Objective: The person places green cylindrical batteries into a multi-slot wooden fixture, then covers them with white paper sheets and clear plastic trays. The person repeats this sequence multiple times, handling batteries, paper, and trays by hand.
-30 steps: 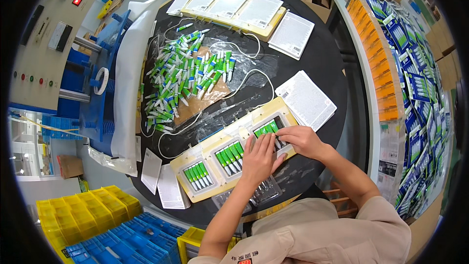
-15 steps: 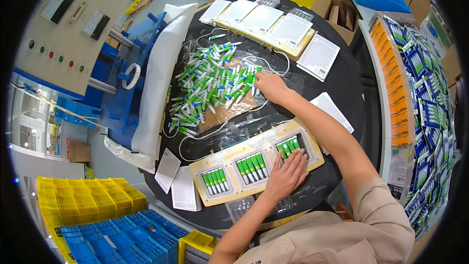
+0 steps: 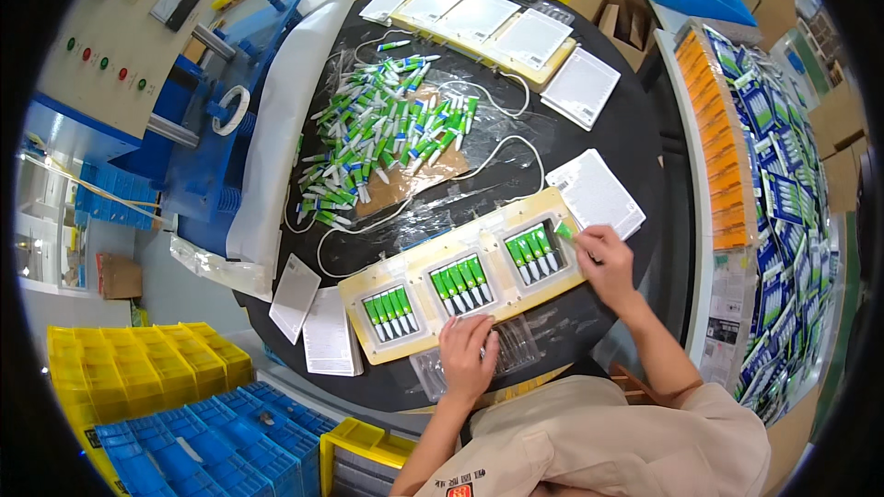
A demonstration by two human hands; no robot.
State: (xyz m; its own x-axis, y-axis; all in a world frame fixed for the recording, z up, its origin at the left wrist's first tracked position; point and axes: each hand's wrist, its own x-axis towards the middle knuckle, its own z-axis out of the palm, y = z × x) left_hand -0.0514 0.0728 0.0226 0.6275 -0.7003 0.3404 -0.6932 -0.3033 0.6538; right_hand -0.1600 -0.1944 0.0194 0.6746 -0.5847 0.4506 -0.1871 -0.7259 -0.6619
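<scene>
My right hand [image 3: 607, 265] pinches a small green tube [image 3: 564, 232] at the right end of a long cream tray [image 3: 575, 269]. The tray has three windows, each with a row of small green tubes with pale pointed tips. In the right-hand window the tubes [image 3: 531, 253] leave a gap on their right side. My left hand [image 3: 468, 356] holds nothing; its fingers lie over the tray's front edge, just below the middle window's tubes [image 3: 460, 283]. A heap of loose green, white and blue tubes [image 3: 391, 133] lies beyond the tray on brown cardboard [image 3: 447, 168].
Clear plastic blisters [image 3: 516, 345] lie under the tray's front edge. White card stacks [image 3: 594, 193] stand right and left of it. A second tray [image 3: 564, 57] carries cards at the back. A blue press [image 3: 216, 161] stands left; packed cards [image 3: 783, 184] fill the right-hand bench.
My right hand has come from the heap to the tray's right end with a tube. My left hand has slid left, from the right window to below the middle one.
</scene>
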